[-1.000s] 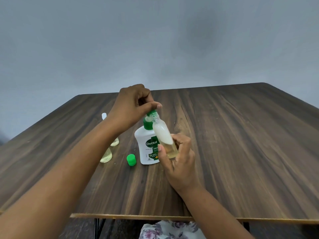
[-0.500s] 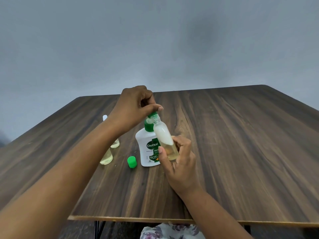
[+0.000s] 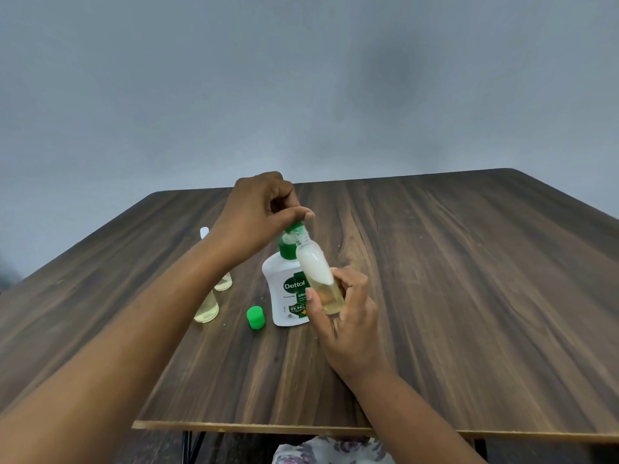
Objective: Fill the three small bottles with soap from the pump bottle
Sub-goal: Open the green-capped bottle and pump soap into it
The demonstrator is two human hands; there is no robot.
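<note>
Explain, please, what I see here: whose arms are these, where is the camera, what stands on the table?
This is no machine: a person works with bare hands. One camera, worn on the head, looks forward and down. The left hand grips the green pump head of a Dettol pump bottle standing on the wooden table. The right hand holds a small clear bottle, tilted, its mouth at the nozzle; inside are yellowish liquid and white foam. Behind the left forearm stand a nearer small bottle and a farther small bottle, both with yellowish liquid. A green cap sits beside the pump bottle.
</note>
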